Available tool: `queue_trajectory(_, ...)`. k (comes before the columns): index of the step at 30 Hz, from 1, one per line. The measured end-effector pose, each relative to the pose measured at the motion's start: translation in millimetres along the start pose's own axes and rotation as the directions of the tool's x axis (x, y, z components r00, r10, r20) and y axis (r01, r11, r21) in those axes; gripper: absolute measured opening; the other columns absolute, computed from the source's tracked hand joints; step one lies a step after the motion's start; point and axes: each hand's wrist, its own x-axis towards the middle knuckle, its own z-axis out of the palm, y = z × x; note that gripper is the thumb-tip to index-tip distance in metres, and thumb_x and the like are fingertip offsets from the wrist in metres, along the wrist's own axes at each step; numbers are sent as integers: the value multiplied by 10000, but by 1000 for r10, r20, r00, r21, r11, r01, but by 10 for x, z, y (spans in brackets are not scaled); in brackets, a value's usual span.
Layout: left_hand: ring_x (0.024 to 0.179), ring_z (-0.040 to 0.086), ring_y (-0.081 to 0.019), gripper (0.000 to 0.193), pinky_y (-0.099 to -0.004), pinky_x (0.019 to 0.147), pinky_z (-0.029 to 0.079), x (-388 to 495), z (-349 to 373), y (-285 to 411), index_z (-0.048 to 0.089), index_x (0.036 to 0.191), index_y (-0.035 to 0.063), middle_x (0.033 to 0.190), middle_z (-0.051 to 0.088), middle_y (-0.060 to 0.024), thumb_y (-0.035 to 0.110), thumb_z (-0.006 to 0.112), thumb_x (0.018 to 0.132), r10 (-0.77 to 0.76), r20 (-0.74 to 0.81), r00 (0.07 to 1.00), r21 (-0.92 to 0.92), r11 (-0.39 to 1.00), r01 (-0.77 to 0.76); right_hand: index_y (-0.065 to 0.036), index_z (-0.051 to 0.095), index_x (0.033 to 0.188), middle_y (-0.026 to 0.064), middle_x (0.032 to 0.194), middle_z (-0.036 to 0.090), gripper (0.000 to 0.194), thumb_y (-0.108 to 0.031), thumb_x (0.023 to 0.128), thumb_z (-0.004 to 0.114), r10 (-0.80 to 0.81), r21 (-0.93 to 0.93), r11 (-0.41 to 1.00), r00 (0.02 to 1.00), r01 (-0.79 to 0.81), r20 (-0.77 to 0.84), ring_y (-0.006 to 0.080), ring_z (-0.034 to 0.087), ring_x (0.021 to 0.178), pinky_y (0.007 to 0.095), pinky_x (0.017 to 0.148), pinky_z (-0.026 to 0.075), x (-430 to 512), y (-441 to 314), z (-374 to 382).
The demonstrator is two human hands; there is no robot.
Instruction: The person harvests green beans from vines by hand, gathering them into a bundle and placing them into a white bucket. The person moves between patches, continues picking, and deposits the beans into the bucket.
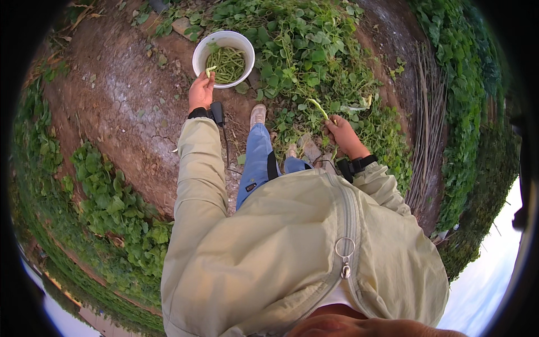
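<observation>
My left hand is at the near rim of a white plastic bucket, with a short pale green bean piece pinched between its fingertips. Many green bean pods lie inside the bucket, along with a leaf at the far side. To the right, my right hand grips a longer pale green bean pod, which points up and left over the low vines. What else may lie inside that hand's closed fingers is hidden.
Leafy bean vines spread right of the bucket. Bare soil lies on the left, with leafy plants beyond. A bundle of thin sticks lies at the right. Stones sit near my feet, and a dark cable hangs by my left wrist.
</observation>
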Motion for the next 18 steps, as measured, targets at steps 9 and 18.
queue_trajectory(9,1201,553,-278,658,-349,1001,504,-166,102,148,232,1492,-45,1345,483,-227,5,578,934,8,-82,997,19,1000,-6,9,545,1041,58,778,575,138,-111,995,497,-59,72,997,958,40,281,127,505,569,284,495,436,895,-908,1280)
queue_trajectory(18,1360,434,-328,538,-398,1172,375,-608,-83,-13,283,1446,-123,1473,379,-254,-66,469,945,75,17,997,-60,995,-73,-55,307,1424,102,1002,574,627,-232,930,650,-204,375,914,975,156,92,204,539,767,447,714,540,1335,-1425,1928)
